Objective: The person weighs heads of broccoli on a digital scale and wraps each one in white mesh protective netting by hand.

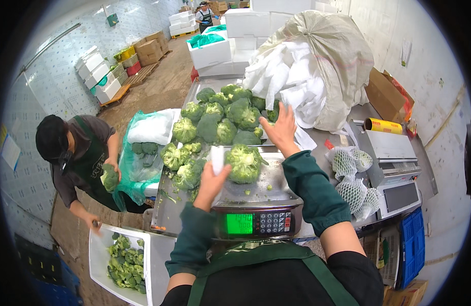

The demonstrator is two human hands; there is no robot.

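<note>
A broccoli head (243, 163) lies on the steel pan (273, 183) of a digital scale with a lit green display (239, 223). Just left of it, my left hand (213, 179) holds a folded white foam net sleeve (217, 158) upright between thumb and fingers. Beyond the scale, my right hand (282, 132) is raised with its fingers apart and nothing in it, beside the pile of broccoli heads (227, 114). More white foam net sleeves (296, 76) spill from a large woven sack (335, 57) beyond it.
Netted produce (354, 179) lies right, near a wrapping machine (392, 153). Left, a co-worker (90, 160) holds a broccoli head (110, 178) beside a foam box lined with green plastic (138, 179). A foam box (92, 252) of broccoli pieces stands lower left. White foam boxes (210, 53) are stacked beyond.
</note>
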